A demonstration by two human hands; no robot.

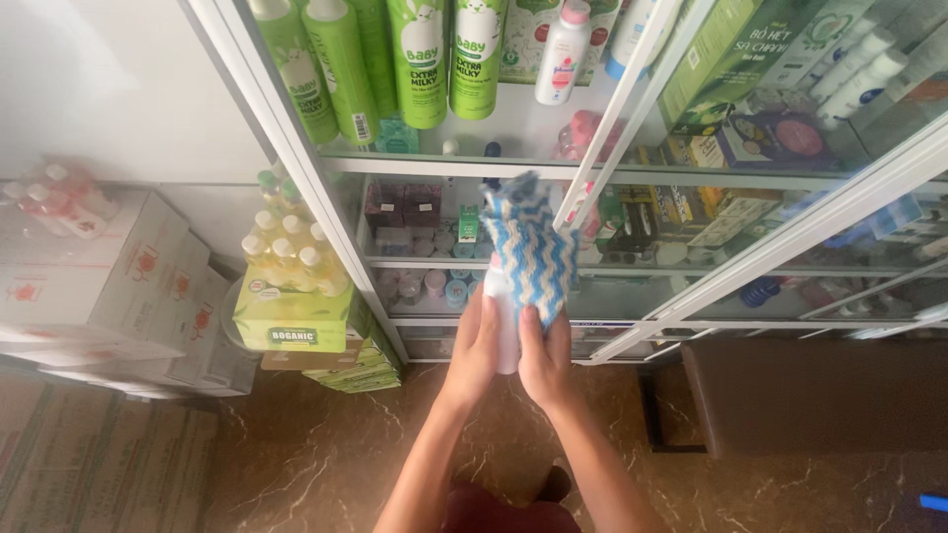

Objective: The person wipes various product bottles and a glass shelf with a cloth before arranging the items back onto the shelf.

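Your left hand grips a white bottle before the glass cabinet; your right hand presses a blue-white cloth on it. The bottle seems half hidden, and hard rubbing may slip it toward the floor.

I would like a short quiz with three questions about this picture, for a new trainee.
1. True or false: the left hand holds a white bottle.
2. Which hand grips the blue-and-white zigzag cloth?
3. The tall green bottles stand: A) on the brown floor, B) on the top shelf of the glass cabinet, C) on the cardboard boxes.

Key: 1 true. 2 the right hand, which presses the cloth against the bottle. 3 B.
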